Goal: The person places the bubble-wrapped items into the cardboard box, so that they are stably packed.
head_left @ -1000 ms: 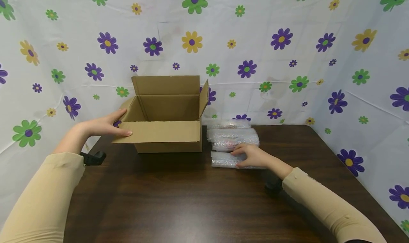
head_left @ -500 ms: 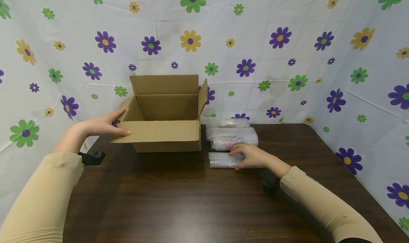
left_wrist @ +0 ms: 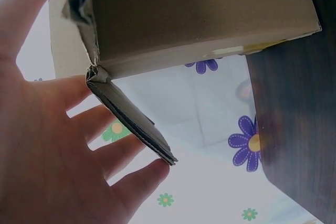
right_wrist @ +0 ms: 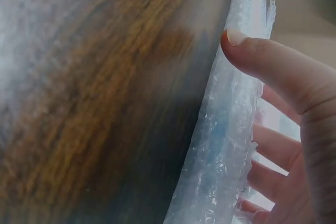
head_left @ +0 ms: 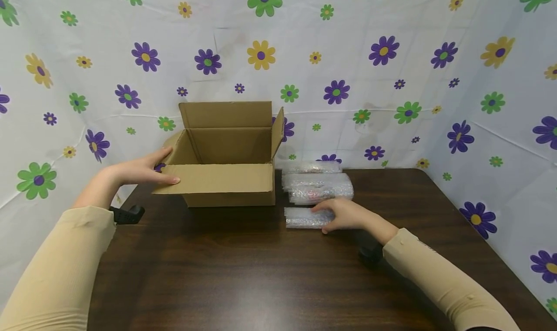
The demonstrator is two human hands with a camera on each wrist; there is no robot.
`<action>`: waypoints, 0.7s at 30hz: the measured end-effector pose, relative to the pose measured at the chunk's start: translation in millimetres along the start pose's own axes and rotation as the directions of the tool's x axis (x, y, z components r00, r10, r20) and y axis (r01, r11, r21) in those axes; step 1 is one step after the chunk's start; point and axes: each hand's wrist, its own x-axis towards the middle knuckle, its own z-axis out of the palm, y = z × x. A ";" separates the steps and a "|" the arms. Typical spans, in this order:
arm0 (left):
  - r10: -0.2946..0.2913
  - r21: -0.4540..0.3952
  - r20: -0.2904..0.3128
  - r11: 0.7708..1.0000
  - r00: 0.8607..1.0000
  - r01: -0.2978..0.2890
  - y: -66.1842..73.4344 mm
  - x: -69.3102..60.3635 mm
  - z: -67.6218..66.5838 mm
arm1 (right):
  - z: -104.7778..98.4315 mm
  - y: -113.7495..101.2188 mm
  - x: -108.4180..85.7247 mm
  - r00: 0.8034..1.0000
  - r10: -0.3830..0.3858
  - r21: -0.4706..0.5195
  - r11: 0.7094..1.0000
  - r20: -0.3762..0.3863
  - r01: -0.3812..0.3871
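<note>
I made out a pink patch [head_left: 312,195] through the plastic of the wrapped bundles [head_left: 322,180], too blurred for me to tell whether it was print. A pale strip [left_wrist: 228,51] near the box's edge and tiny dark marks [head_left: 427,245] on the right sleeve [head_left: 444,278] were just as unreadable. The right hand [head_left: 345,215] straddled a bubble-wrap roll [head_left: 302,220], thumb on the near side, fingers bent round the far side, gripping it. The roll lay on the table [head_left: 243,273], right of the cardboard box [head_left: 228,200] and in front of the bundles. The hand covered its right end; something bluish showed dimly inside. The left hand [head_left: 139,171] was spread wide, thumb on the front flap [head_left: 222,179], fingers against the side flap [left_wrist: 134,111]. I couldn't see the box's bottom past the front flap.
</note>
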 end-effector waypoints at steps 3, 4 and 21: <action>0.016 -0.012 -0.004 1.000 1.000 -0.016 -1.9 -0.6 0.0 | -1.0 -0.3 0.0 1.000 0.023 -0.007 1.000 0.002 -0.023; 0.014 -0.015 -0.008 1.000 1.000 -0.015 -2.7 -0.4 0.1 | -1.7 -0.5 -0.2 1.000 0.027 -0.008 1.000 0.001 -0.027; -0.002 -0.007 -0.002 1.000 1.000 0.002 -4.9 1.5 -0.1 | -21.7 -7.4 -5.2 0.999 0.023 0.029 0.999 -0.033 -0.022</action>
